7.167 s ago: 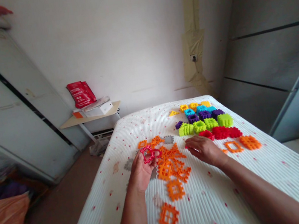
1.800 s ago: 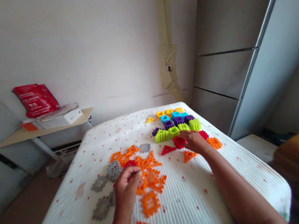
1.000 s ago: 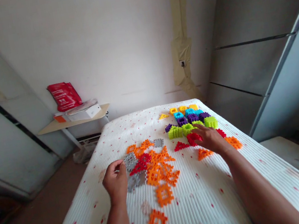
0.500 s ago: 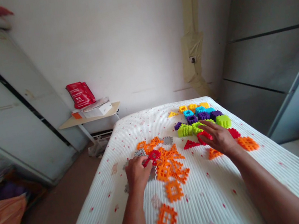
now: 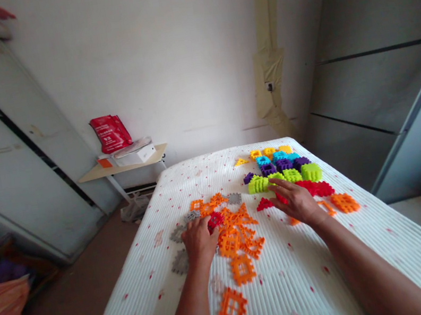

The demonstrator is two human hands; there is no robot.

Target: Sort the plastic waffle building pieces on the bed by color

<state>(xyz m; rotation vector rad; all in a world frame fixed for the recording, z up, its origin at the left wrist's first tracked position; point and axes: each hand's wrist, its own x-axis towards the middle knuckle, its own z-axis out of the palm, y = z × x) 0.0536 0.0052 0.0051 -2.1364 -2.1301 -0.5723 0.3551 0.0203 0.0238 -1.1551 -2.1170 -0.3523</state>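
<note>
My left hand (image 5: 200, 244) is closed at the left side of the loose pile, its fingers curled around a red building tile (image 5: 215, 221). Grey notched tiles (image 5: 180, 262) lie beside and partly under it. To its right spreads a heap of orange tiles (image 5: 238, 224), some window-shaped. My right hand (image 5: 297, 202) is over the near rows on the right, with thumb and fingers around a red tile (image 5: 281, 198); its palm hides part of the row. More red tiles (image 5: 316, 188) stand beyond that hand, and a small red triangular piece (image 5: 264, 204) lies left of it.
Behind the red pieces run rows of green (image 5: 311, 172), purple (image 5: 283, 165), blue (image 5: 279, 155) and yellow tiles (image 5: 268, 152). Single orange window tiles (image 5: 233, 309) lie near me on the bed (image 5: 280, 285). A small table (image 5: 95, 172) with a red bag (image 5: 110, 134) stands at the back left.
My left hand has shifted slightly right, uncovering more grey tiles. My right hand has moved a little left and nearer, and more red tiles show behind it.
</note>
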